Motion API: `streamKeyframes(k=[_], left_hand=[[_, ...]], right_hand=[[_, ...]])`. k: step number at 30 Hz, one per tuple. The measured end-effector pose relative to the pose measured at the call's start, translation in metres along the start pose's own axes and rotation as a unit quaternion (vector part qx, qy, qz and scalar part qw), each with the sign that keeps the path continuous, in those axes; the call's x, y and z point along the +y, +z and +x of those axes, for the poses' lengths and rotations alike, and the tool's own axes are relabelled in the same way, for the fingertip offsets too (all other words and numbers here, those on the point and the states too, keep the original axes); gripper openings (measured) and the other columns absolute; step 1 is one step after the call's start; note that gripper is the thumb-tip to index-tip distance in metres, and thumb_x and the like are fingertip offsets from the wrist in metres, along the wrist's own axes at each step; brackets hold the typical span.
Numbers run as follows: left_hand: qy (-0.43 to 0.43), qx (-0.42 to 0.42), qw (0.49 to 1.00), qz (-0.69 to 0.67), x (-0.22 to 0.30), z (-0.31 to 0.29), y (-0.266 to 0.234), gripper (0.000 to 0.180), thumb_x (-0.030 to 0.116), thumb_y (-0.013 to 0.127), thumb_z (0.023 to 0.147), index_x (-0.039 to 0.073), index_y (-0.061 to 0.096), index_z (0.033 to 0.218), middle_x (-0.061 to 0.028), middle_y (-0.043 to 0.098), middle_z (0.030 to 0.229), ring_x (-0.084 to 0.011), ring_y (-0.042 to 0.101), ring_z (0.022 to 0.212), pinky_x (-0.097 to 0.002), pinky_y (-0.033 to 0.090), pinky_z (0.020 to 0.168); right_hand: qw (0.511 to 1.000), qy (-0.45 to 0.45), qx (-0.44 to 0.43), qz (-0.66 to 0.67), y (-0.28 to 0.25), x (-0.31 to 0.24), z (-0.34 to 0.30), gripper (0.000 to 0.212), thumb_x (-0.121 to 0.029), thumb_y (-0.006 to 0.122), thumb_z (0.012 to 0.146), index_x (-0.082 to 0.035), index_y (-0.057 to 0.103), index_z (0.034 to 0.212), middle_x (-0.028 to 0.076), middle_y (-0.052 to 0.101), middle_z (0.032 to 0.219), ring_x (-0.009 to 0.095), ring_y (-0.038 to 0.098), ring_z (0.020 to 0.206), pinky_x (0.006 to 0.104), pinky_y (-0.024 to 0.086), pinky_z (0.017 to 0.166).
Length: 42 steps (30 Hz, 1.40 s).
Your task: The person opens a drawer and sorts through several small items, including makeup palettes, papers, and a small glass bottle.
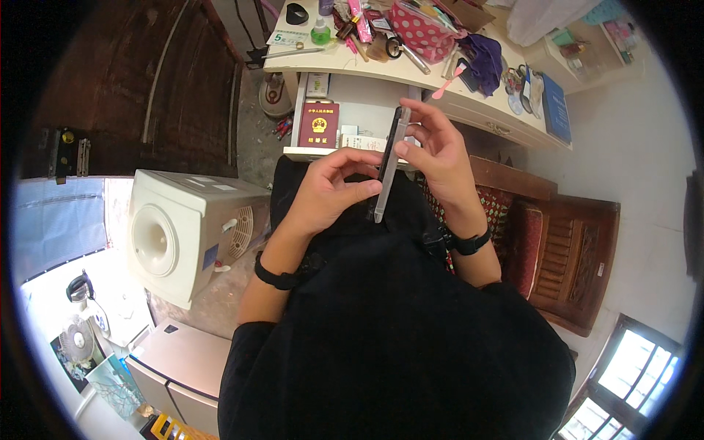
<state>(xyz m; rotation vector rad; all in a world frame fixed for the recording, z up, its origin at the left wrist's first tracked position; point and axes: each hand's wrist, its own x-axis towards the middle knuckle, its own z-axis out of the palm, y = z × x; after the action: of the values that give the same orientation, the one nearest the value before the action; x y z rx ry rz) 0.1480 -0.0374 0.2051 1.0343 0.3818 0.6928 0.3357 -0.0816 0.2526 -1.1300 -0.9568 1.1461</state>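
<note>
Beyond the fingers (356,156) I see an open drawer (374,94). My right hand (444,154) and left hand (330,187), part-closed, grip a slim black-and-clear slab (389,169) between their fingertips; past the left fingers lies a red booklet (320,125).

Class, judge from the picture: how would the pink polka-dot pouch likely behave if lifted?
The polka-dot pouch would probably flex, since its sides look soft. It may feel weighty, as it appears well filled. Tilting could spill its contents, since some poke from the open top.
</note>
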Motion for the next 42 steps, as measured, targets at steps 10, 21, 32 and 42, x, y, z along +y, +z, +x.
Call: streamKeyframes(k=[10, 21, 32, 42], left_hand=[[-0.005, 0.021, 1.0, 0.006, 0.004, -0.002, 0.012, 0.038, -0.003, 0.073, 0.077, 0.0, 0.056, 0.11, -0.0062, 0.056, 0.11, -0.0147, 0.057, 0.099, -0.0275, 0.054, 0.082], [-0.074, 0.067, 0.994, -0.046, -0.003, 0.001, 0.007, 0.03, -0.003, 0.063, 0.084, 0.0, 0.049, 0.111, -0.0129, 0.064, 0.102, -0.0177, 0.064, 0.092, -0.0283, 0.054, 0.079], [-0.094, 0.077, 0.992, -0.03, 0.001, 0.006, -0.001, 0.034, 0.0, 0.067, 0.083, -0.002, 0.053, 0.114, -0.015, 0.068, 0.098, -0.0188, 0.068, 0.077, -0.0273, 0.055, 0.072], [0.119, 0.16, 0.895, 0.399, 0.016, -0.001, 0.006, 0.038, 0.008, 0.075, 0.077, -0.001, 0.065, 0.112, -0.0095, 0.068, 0.099, -0.0118, 0.064, 0.083, -0.024, 0.051, 0.072]], right_hand=[[0.999, -0.012, -0.006, -0.042, 0.003, 0.002, 0.001, 0.058, -0.003, 0.075, 0.077, 0.001, 0.048, 0.129, 0.006, 0.056, 0.108, 0.011, 0.055, 0.1, 0.0203, 0.05, 0.075], [0.998, -0.037, 0.039, -0.036, 0.008, 0.008, 0.001, 0.052, 0.0, 0.071, 0.08, 0.003, 0.048, 0.127, 0.01, 0.058, 0.11, 0.011, 0.059, 0.094, 0.0227, 0.053, 0.076], [0.999, 0.007, 0.042, -0.008, 0.003, 0.016, 0.0, 0.046, 0.0, 0.071, 0.081, 0.005, 0.048, 0.121, 0.012, 0.06, 0.107, 0.016, 0.062, 0.094, 0.026, 0.055, 0.074], [0.989, 0.025, 0.099, 0.107, 0.001, 0.017, 0.002, 0.041, -0.004, 0.069, 0.084, 0.003, 0.046, 0.117, 0.014, 0.056, 0.108, 0.018, 0.063, 0.09, 0.0279, 0.06, 0.07]])
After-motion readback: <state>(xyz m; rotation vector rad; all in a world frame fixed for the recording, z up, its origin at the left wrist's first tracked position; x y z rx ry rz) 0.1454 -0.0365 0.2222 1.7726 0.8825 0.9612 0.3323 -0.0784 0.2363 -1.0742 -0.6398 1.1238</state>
